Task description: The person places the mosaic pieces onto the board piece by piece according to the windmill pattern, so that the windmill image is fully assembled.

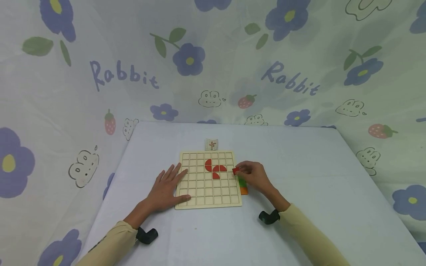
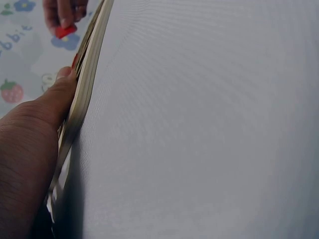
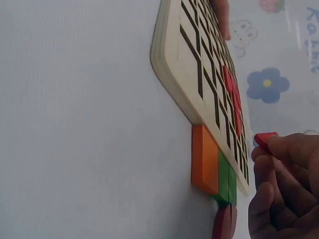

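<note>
A wooden grid board [image 1: 196, 192] lies on the table. My left hand [image 1: 164, 190] rests across its left edge, fingers spread and thumb near the front edge. Over the board's right edge, my right hand [image 1: 255, 176] pinches a small red block [image 3: 265, 138] between thumb and fingertips. Several red quarter-round pieces [image 1: 220, 169] sit in cells above the board's middle, forming part of a pinwheel. Beside the right edge, below my right hand, are an orange block [image 3: 204, 159], green blocks [image 3: 226, 177] and a dark red block [image 3: 225, 221].
A small card [image 1: 211, 144] with a printed grid and a red pinwheel figure lies just behind the board. White cloth [image 1: 309, 166] covers the table. A printed fabric wall [image 1: 213, 66] rises behind it and at both sides.
</note>
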`<state>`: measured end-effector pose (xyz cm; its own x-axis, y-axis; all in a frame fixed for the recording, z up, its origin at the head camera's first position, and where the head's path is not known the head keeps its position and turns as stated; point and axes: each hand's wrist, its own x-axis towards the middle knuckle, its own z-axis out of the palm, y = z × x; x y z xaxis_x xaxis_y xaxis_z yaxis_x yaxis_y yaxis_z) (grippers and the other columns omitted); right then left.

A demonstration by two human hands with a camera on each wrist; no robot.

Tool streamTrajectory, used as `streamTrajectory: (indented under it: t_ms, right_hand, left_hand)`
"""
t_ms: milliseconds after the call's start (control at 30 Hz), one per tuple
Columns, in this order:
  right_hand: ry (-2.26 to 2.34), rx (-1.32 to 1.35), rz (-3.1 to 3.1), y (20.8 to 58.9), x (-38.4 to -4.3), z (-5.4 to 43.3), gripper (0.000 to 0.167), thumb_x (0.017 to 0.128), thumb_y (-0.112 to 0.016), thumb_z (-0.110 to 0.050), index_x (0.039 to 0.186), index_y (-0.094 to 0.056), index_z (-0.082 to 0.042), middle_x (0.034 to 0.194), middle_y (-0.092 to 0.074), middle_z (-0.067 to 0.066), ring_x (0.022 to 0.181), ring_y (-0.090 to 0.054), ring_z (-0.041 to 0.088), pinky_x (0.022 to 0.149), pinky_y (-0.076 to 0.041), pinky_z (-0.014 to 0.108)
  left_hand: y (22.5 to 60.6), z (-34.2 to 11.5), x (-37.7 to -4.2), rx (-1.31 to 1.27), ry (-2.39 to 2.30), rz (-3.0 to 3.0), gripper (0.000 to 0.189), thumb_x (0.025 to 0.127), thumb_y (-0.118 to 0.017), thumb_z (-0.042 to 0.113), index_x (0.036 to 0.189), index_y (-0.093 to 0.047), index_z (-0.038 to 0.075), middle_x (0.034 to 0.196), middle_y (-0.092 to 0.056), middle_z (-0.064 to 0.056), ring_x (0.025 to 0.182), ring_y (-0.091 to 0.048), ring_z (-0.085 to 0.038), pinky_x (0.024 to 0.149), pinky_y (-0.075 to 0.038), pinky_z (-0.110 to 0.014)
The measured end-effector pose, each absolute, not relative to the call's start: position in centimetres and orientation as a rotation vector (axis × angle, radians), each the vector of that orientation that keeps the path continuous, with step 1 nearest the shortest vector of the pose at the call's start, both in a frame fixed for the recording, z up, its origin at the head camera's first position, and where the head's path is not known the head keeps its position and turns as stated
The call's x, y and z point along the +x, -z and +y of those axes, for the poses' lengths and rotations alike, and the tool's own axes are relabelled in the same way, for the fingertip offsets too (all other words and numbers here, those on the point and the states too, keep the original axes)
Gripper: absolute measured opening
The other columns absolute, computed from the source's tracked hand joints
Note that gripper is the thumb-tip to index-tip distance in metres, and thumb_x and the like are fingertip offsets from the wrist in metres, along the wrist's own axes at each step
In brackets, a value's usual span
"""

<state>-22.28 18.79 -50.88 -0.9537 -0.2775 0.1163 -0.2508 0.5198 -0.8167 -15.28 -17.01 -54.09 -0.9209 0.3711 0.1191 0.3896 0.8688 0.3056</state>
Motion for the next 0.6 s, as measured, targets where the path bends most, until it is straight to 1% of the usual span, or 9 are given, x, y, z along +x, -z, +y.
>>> streamTrajectory:
  t_ms: [233,433,600]
  right_hand:
    - [1.463,-0.554,2.683,51.2,-21.8,17.3,0.015,0.085,-0.078,-0.010,0.100,-0.074,-0.009,0.087,-0.071,-0.004,0.073,-0.067,0.011,0.067,-0.056,0.029]
    - [1.463,-0.685,2.657,51.5,-21.5,16.2,0.018,0.086,-0.078,-0.011,0.103,-0.075,-0.009,0.088,-0.071,-0.005,0.075,-0.067,0.010,0.066,-0.056,0.029]
    - [1.407,-0.745,2.676,51.6,-21.3,15.2,0.018,0.084,-0.080,-0.013,0.101,-0.076,-0.009,0.083,-0.070,-0.008,0.072,-0.064,0.008,0.064,-0.054,0.027]
  left_hand:
    - [54.1,-17.0,-15.3,-0.613,0.501,-2.975,0.099,0.082,-0.048,0.081,0.158,-0.025,0.021,0.164,-0.009,-0.008,0.149,-0.005,-0.031,0.114,-0.006,-0.058]
    - [54.1,-17.0,-15.2,-0.615,0.502,-2.970,0.099,0.082,-0.048,0.080,0.157,-0.026,0.020,0.164,-0.009,-0.008,0.149,-0.006,-0.031,0.114,-0.006,-0.058]
    - [54.0,-17.0,-15.2,-0.608,0.495,-2.974,0.099,0.082,-0.047,0.081,0.158,-0.025,0.020,0.164,-0.009,-0.008,0.149,-0.005,-0.031,0.114,-0.006,-0.057]
